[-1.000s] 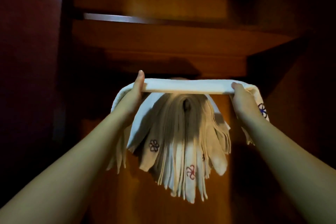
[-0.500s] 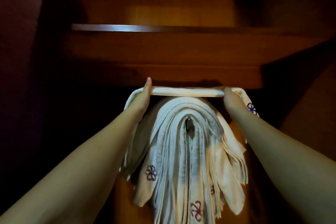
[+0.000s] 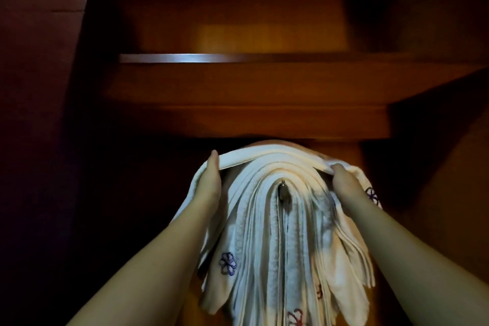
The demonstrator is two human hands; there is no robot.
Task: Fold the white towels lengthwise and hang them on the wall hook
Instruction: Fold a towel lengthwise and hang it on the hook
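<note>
Both hands up at the hook: the left hand [image 3: 210, 180] grips one end of a folded white towel [image 3: 272, 157], the right hand [image 3: 344, 182] grips the other, and it arches over a thick bunch of towels [image 3: 264, 241] draped on the metal hook [image 3: 283, 189]. Purple and red flower stitching marks the hanging ends, under a wooden shelf [image 3: 238, 87].

The white terry towels [image 3: 275, 233] hanging in a layered bundle carry embroidered flower motifs in purple [image 3: 228, 263] and red [image 3: 296, 317], the small metal wall hook [image 3: 283, 189] is silver-grey, and the wooden wall panelling [image 3: 238, 92] is orange-brown.
</note>
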